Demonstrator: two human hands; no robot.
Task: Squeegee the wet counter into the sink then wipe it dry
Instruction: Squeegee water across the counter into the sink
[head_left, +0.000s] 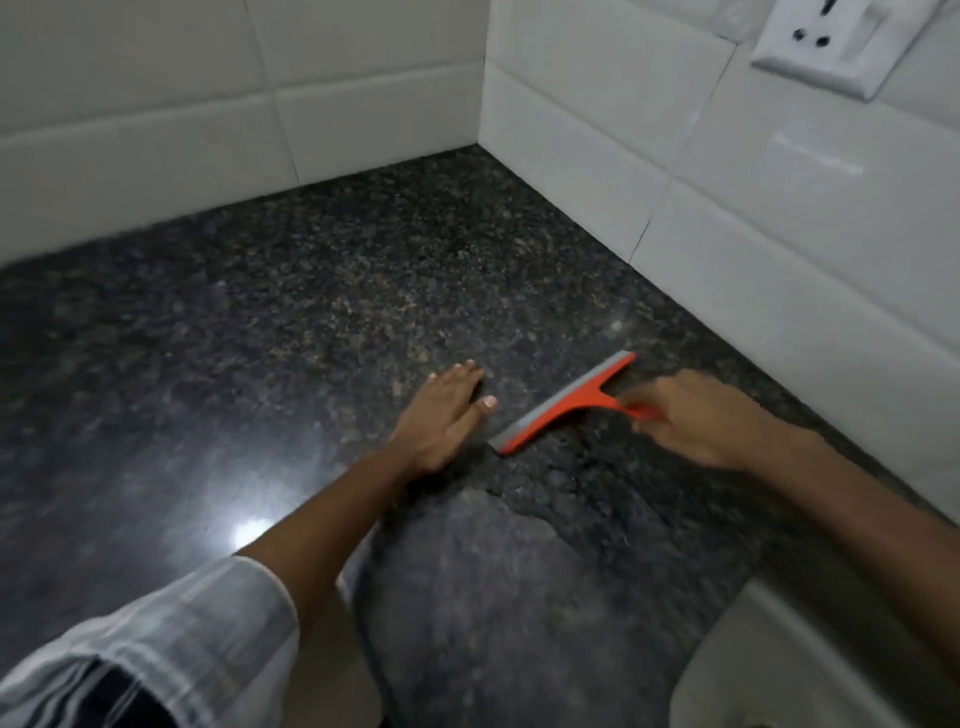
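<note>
Squeegee: the orange squeegee lies right of centre in the frame, its grey blade edge down on the counter and slanting from lower left to upper right.
Right hand: the right hand is motion-blurred, fingers curled round the thin orange handle, so it is gripping the tool at its far end.
Left hand: the left hand lies flat on the stone just left of the blade, fingers straight, holding nothing.
Handling: it looks like light plastic with a soft rubber lip; my read is that the stiff handle is the place to hold, with steady downward pressure so the lip does not skip.
Counter: dark speckled granite, glossy with a bright glare at lower left; likely slick where wet.
Water: a rough-edged wet patch spreads below the blade, lower centre.
Sink: a pale rim of the sink shows in the lower right corner, near the wet patch.
Obstacles: white tiled walls close in behind and on the right; the flat hand sits just beside the blade's lower end.
Socket: a white wall socket sits at upper right, well apart from the water.
</note>
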